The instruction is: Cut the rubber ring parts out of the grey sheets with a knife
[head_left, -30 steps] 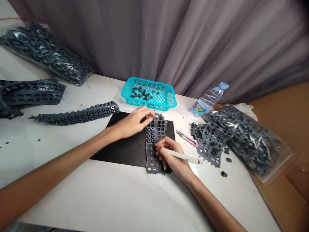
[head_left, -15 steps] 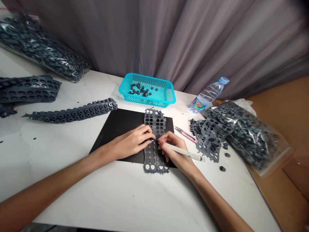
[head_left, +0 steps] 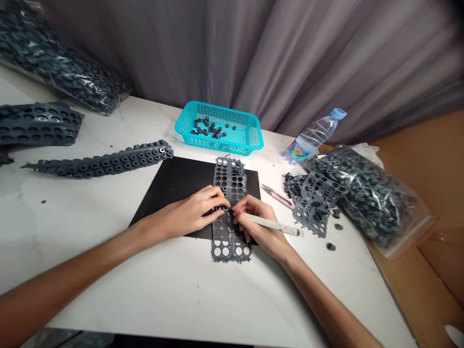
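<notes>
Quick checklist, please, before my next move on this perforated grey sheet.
1. Right hand gripping the white pen-like tool: ok.
2. Left hand at the perforated grey sheet: ok.
3. Tool's tip touching the sheet: cannot tell, fingers hide it.
4. Sheet wholly on the black mat: not ok, its near end overhangs.
5. Pink-handled snips clear of the sheet: ok, off to the right.
6. Blue basket upright: ok, small dark pieces inside.

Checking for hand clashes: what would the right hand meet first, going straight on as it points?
Probably the fingers of the left hand, just ahead of the right hand; depth over the perforated sheet is unclear.
</notes>
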`<state>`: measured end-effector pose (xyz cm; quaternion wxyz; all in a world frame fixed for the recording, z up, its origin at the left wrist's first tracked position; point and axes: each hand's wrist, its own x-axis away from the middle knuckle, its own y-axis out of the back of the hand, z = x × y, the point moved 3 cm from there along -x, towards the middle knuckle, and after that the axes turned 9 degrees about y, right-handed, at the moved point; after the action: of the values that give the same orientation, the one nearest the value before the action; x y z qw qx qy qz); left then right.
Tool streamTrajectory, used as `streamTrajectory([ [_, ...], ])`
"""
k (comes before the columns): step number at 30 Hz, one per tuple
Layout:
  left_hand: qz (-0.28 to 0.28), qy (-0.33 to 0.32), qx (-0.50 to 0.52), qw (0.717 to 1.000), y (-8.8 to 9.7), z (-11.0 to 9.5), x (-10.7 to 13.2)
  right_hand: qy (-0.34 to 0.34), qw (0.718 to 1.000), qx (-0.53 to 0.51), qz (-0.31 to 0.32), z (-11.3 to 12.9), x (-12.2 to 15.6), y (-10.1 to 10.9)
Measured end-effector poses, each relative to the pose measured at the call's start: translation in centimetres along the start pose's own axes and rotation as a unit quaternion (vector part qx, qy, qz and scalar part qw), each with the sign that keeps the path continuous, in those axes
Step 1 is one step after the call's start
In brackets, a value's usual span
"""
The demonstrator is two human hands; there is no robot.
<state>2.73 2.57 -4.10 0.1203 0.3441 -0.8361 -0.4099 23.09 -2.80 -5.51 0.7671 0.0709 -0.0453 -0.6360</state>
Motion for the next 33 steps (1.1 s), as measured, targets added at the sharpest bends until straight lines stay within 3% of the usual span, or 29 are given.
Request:
streamTrajectory([
  [13, -0.026, -0.013, 0.006, 1.000, -0.12, 0.21, 0.04, -0.001, 1.000, 0.025, 0.006, 0.28, 0.02, -0.12],
  [33, -0.015, -0.007, -0.024, 1.000, -0.12, -0.40, 0.03, 0.014, 0.998, 0.067, -0.004, -0.26, 0.14, 0.03],
])
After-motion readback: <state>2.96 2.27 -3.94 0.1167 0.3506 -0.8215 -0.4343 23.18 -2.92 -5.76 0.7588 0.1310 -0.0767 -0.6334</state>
